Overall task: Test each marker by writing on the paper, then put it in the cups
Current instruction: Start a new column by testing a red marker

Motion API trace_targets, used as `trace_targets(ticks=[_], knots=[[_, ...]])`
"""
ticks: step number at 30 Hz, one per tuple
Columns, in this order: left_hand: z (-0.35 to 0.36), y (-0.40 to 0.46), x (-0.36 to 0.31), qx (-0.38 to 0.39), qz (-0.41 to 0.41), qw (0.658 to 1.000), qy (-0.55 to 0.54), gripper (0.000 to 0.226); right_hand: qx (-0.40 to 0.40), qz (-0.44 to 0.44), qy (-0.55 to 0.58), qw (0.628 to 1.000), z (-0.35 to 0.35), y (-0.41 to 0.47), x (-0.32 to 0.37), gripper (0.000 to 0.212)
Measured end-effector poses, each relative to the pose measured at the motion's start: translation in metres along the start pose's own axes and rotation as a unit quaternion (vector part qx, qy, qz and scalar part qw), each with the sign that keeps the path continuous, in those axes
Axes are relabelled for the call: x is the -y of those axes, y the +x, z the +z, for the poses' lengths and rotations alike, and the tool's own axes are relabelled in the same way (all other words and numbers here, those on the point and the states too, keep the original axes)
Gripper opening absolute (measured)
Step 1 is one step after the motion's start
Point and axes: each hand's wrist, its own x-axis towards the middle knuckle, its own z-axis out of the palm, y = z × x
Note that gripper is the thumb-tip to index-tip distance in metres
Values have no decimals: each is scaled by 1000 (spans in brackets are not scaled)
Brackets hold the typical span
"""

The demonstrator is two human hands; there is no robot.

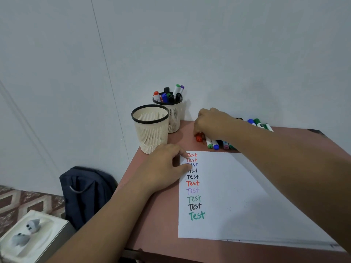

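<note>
Right hand (212,120), knuckles up, reaches to the near-left end of the row of loose markers (220,144); its fingertips curl down onto the red marker (199,138), which shows only as a red cap end poking out at the hand's 7 o'clock; whether the fingers have already closed round the barrel cannot be told, since the hand covers it. The red marker is the leftmost of the row; its neighbours, with green, blue, black and pink ends, lie side by side touching or nearly so, long axes running roughly 11 to 5 o'clock, caps toward the paper (237,196); more markers emerge beyond the forearm at 2 o'clock. Left hand (163,168) rests flat, fingers loosely spread and holding nothing, pinning the paper's upper-left corner beside the column of "Test" words. From the right hand, the paper lies at 6 o'clock, just beside the marker caps; the empty cup (151,128) stands at 9 o'clock, and the filled cup (169,112) at 10 o'clock, just behind and touching the empty one, on the far-left corner of the desk (161,224). Judgement: the right hand is the nearer to the marker; the lift should be straight up, clear of the neighbouring barrel, before swinging toward 6 o'clock to write.
</note>
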Motion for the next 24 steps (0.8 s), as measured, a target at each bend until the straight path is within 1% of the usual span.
trace_targets(ticks=[3, 5, 6, 8, 11, 13, 16, 18, 19, 20, 21, 22, 24], knots=[[-2, -1, -2, -9, 3, 1000, -6, 20, -21, -36, -26, 999, 0, 2, 5, 35], [-4, -2, -5, -23, -2, 1000, -17, 17, -48, -69, -41, 996, 2, 2, 7, 34], [-4, -2, -5, -31, -6, 999, -23, 14, -61, -80, -32, 994, 2, 1, 7, 32], [-5, -2, -6, -52, -19, 998, -26, 9, -84, -90, 13, 992, -1, -5, 10, 23], [-5, -2, -8, -84, -29, 996, -5, 7, -156, -107, 109, 976, -5, -19, 13, 13], [-5, -3, -8, -99, -22, 995, 18, 9, -179, -104, 169, 964, -8, -34, 16, 14], [-3, -6, -9, -127, 20, 991, 31, 21, -253, -131, 235, 929, -10, -64, 21, 20], [-2, -7, -8, -140, 52, 988, 41, 36, -274, -137, 255, 917, -10, -82, 23, 5], [-3, -8, -8, -143, 57, 987, 50, 42, -279, -130, 265, 914, -10, -90, 23, 9], [-3, -9, -8, -147, 64, 985, 65, 42, -281, -126, 274, 911, -10, -97, 24, 14], [-4, -9, -9, -152, 77, 982, 85, 38, -275, -119, 278, 913, -11, -103, 24, 17], [-5, -10, -10, -151, 90, 979, 107, 34, -274, -120, 277, 913, -12, -108, 24, 18], [-7, -10, -12, -138, 101, 976, 136, 40, -266, -115, 269, 919, -9, -115, 24, 18]])
